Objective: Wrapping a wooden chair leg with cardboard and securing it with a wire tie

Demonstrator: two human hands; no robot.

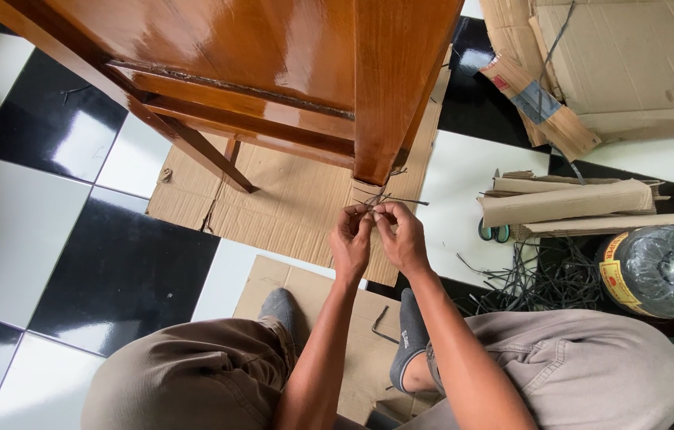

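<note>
Furniture filled the upper part of the frame: a glossy brown wooden piece (273,72), its thick leg (389,95) coming down to a cardboard sheet (289,199) on the black-and-white tiled floor (26,231). At upper right lay flattened boxes (632,64); at right, folded cardboard strips (568,203), a plastic-wrapped roll of strapping (664,271) and loose dark offcuts (536,279). Green-handled scissors (495,232) peeked from under the strips.

At centre I had both hands at the foot of the leg. My left hand (351,239) and right hand (402,237) were side by side, each with fingertips pinched shut on a thin dark strap (389,199) that crossed the leg's base, one stiff end poking out to the right.

In my judgement, doing this well meant keeping the strap taut and flat against the wood, both pinches close to the crossing so nothing slackened. The strap looked narrow, dark and springy, too fine for me to tell a knot from a twist. A small bent metal key (381,325) lay between my feet.
</note>
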